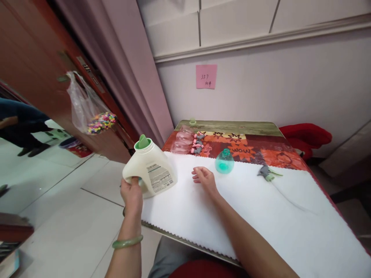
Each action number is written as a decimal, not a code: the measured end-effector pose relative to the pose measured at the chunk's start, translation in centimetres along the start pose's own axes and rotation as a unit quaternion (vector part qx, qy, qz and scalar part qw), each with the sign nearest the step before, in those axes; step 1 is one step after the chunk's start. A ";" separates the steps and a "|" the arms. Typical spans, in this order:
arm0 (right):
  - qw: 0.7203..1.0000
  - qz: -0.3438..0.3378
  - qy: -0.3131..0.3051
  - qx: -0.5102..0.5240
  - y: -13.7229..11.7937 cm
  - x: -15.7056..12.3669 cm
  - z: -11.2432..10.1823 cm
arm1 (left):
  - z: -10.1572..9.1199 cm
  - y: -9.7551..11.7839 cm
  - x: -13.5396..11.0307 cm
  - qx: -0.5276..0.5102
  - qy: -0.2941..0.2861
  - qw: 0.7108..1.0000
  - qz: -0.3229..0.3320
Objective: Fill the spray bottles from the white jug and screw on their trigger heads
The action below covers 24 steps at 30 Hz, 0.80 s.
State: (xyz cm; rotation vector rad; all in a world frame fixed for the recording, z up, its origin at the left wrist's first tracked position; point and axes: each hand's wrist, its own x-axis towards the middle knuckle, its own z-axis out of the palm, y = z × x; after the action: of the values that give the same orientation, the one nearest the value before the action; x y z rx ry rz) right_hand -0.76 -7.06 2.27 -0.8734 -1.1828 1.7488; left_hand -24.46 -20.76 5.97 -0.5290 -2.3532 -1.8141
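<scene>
My left hand (131, 194) grips the handle of a cream detergent jug (152, 170) with a green cap, standing at the left edge of the white cloth (232, 216). A green bangle circles that wrist. My right hand (203, 178) rests flat on the cloth with its fingers loosely spread, holding nothing. Just beyond it stands a small teal spray bottle (224, 161) without its top. A grey and green trigger sprayer head (267, 173) with its thin tube lies on the cloth to the right.
Several clear pink bottles with pink sprayer heads (187, 142) lie at the table's far left on a red comic-print cover (261, 148). A bag of coloured beads (92, 112) hangs on the door at left. A red chair (305, 137) stands at right.
</scene>
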 end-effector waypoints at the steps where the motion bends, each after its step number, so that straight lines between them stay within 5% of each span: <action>1: 1.000 0.004 -0.006 0.002 0.6 0.2 0.0 | 0.0 0.3 0.0 0.015 0.002 1.000 0.003; 12: 0.989 -0.045 -0.139 0.002 -0.2 0.0 -1.4 | 1.6 6.6 -1.5 0.127 -0.060 0.983 0.116; 18: 0.981 -0.037 -0.184 0.040 -0.8 0.6 -1.6 | 3.4 9.3 -3.0 0.180 -0.097 0.931 0.302; 24: 0.976 -0.060 -0.177 0.115 -1.8 2.1 -1.8 | 4.8 10.7 -4.6 0.202 -0.094 0.905 0.362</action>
State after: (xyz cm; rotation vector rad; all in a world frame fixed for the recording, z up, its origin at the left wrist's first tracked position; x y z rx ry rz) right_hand 0.38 -4.16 3.22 -0.3537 -1.1972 1.9453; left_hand -15.90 -14.73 13.00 -1.3295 -2.1068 -0.9526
